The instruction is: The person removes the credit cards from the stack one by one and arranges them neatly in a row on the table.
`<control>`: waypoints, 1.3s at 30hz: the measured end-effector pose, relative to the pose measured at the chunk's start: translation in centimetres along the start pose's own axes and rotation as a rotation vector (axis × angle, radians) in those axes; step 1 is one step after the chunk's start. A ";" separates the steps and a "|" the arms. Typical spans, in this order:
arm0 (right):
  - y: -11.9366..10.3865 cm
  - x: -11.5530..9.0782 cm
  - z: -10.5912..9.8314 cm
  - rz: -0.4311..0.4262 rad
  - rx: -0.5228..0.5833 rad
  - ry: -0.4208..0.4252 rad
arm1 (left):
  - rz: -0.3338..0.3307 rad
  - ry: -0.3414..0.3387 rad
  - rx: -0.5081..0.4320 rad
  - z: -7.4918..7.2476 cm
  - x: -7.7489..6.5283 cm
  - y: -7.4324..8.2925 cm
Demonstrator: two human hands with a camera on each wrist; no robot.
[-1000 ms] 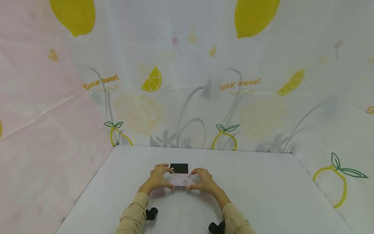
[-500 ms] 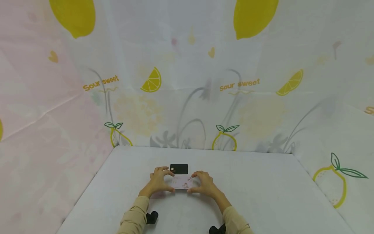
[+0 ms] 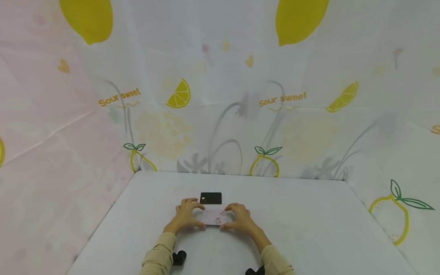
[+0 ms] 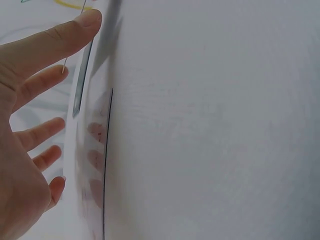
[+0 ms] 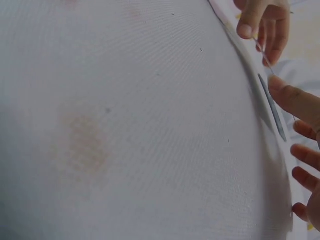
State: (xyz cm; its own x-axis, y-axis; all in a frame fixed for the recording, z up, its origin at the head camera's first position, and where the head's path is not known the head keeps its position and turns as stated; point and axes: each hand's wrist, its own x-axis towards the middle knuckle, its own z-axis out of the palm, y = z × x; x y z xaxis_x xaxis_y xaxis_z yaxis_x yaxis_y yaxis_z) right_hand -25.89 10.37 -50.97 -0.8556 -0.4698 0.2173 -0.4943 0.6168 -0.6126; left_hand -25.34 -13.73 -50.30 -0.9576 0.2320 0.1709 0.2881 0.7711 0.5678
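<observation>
A pale pink card with a small printed figure is held level between my two hands, over the white table. My left hand pinches its left end with thumb and index finger, the other fingers spread behind. At the opposite end, the thumb and index finger of my right hand grip it the same way. In the left wrist view the card shows only as a thin edge near the left thumb. Just beyond it lies a black card with a gold chip, untouched.
Flat on the table below my left hand is a glossy pinkish piece with a dark edge. The white table meets lemon-printed cloth walls at the back and both sides. Black wrist mounts hang under the sleeves.
Both hands have drawn the pink card a little toward me. A gap now shows between it and the black card, which has stayed in place.
</observation>
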 end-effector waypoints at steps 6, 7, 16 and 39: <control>0.0 -0.1 0.3 0.006 -0.003 0.005 | -0.007 -0.003 0.029 0.5 -0.1 -0.3; 0.1 -0.1 0.4 0.011 -0.004 0.002 | -0.008 -0.007 0.038 0.5 -0.1 -0.4; 0.2 0.4 0.8 0.040 -0.053 -0.022 | -0.024 -0.028 0.053 0.3 -0.1 -0.5; 0.1 0.9 0.7 0.044 -0.061 -0.036 | -0.030 -0.076 0.087 -0.4 0.5 -0.6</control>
State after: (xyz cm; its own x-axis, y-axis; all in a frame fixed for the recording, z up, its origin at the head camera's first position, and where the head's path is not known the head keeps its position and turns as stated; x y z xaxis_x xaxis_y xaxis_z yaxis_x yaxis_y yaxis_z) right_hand -26.60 9.61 -51.35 -0.8714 -0.4627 0.1631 -0.4654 0.6743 -0.5734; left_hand -26.01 -14.30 -50.26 -0.9640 0.2498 0.0911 0.2613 0.8264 0.4988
